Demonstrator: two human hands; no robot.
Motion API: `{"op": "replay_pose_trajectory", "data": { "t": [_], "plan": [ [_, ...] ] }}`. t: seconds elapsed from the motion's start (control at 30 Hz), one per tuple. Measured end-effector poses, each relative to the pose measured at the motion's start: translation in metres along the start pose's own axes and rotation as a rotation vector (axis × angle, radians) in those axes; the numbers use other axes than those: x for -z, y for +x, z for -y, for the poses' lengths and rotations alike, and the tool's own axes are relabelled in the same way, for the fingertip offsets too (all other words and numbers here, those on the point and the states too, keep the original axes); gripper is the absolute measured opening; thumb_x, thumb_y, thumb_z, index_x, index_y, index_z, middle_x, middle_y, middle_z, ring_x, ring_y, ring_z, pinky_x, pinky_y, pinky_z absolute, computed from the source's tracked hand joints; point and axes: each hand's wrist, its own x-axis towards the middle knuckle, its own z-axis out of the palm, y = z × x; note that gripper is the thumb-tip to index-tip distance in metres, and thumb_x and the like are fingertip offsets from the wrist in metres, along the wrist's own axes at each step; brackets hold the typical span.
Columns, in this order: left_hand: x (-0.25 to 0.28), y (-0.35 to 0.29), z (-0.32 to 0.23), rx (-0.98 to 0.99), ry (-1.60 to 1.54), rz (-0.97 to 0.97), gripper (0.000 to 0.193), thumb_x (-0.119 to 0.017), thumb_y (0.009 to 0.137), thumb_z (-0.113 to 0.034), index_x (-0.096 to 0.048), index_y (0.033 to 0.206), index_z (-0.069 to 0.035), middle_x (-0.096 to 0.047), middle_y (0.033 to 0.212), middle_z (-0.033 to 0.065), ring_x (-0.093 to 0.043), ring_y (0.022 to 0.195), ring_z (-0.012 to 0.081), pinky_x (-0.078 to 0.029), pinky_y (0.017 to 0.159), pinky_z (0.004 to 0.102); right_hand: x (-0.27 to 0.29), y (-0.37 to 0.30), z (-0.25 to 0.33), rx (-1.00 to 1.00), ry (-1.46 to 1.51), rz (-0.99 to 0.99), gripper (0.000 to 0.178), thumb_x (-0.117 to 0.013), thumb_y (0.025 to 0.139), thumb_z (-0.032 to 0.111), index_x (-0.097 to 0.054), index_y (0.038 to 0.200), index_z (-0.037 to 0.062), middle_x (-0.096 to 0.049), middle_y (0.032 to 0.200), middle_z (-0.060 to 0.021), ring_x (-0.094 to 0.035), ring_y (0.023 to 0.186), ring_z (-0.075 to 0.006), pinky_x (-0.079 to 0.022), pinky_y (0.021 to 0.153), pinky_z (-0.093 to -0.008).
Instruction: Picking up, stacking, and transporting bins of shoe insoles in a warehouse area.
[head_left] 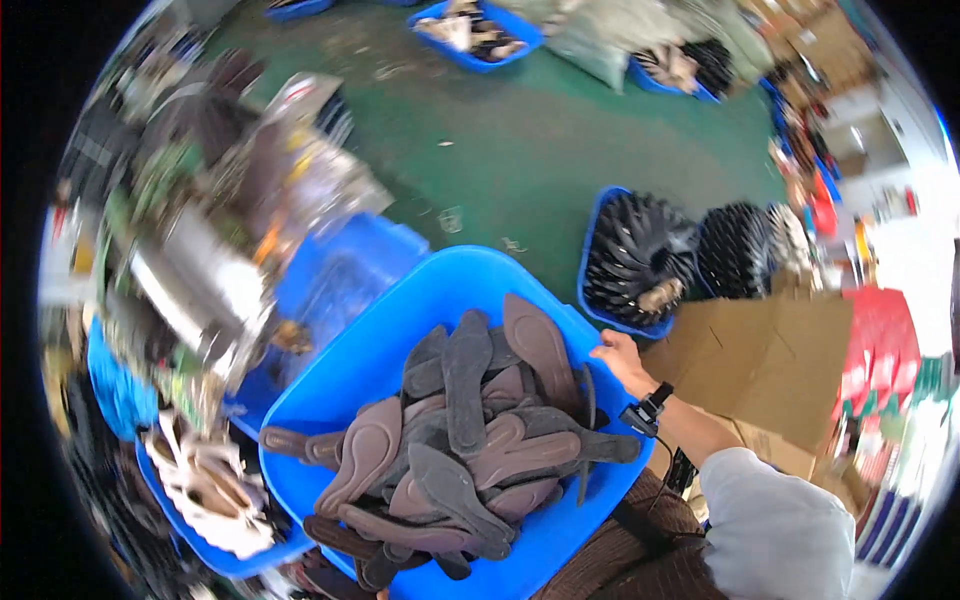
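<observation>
A large blue plastic basin point(470, 262) fills the lower middle of the head view, tilted a little. Shoe insoles point(465, 390) lie piled inside it, brown and dark grey, some jutting over the rim. My right hand point(622, 362) grips the basin's right rim, its fingers wrapped round the edge. On that wrist sits a black strap with a small device point(645, 408) and a cable. Of my left hand, at most a sliver of skin shows at the lower edge, below the insoles; its fingers are hidden.
Blue tubs with black shoe parts point(640, 255) stand on the green floor point(500, 140) at right. Flattened cardboard point(760, 360) lies beside my right arm. Clear-wrapped rolls and bags point(200, 280) crowd the left, above a tub of cream pieces point(210, 490). Another blue tub point(475, 45) stands far off.
</observation>
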Motion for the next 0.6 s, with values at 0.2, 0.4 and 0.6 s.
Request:
{"op": "replay_pose_trajectory", "data": {
  "t": [0.2, 0.4, 0.6],
  "plan": [
    [-0.039, -0.041, 0.002, -0.076, 0.094, 0.117, 0.053, -0.064, 0.075, -0.015, -0.045, 0.12, 0.005, -0.057, 0.104, 0.0159, -0.054, 0.085, 0.0248, -0.046, 0.079, 0.0372, 0.091, 0.027, -0.102, -0.113, 0.259, -0.172, 0.028, -0.067, 0.07, 0.024, -0.054, 0.075, -0.0006, -0.052, 0.063, -0.0084, -0.047, 0.062, -0.0148, -0.04, 0.059, -0.0328],
    [-0.23, -0.171, -0.05, -0.1, 0.28, 0.075, 0.05, -0.066, 0.075, -0.017, -0.046, 0.115, 0.005, -0.057, 0.099, 0.0155, -0.052, 0.076, 0.023, -0.047, 0.074, 0.0392, 0.177, 0.095, -0.244, -0.268, 0.544, -0.435, 0.034, -0.059, 0.087, 0.033, -0.063, 0.075, 0.0014, -0.053, 0.065, 0.0019, -0.046, 0.065, -0.0101, -0.037, 0.061, -0.0284],
    [-0.499, -0.193, -0.015, -0.245, 0.151, 0.306, 0.056, -0.061, 0.069, -0.003, -0.047, 0.122, 0.009, -0.053, 0.122, 0.0161, -0.054, 0.101, 0.0271, -0.044, 0.089, 0.0363, 0.26, 0.181, -0.373, -0.544, 0.539, -0.755, 0.044, -0.056, 0.09, 0.037, -0.066, 0.101, -0.0046, -0.066, 0.083, -0.0088, -0.058, 0.077, -0.0158, -0.045, 0.075, -0.0304]
  ]
}}
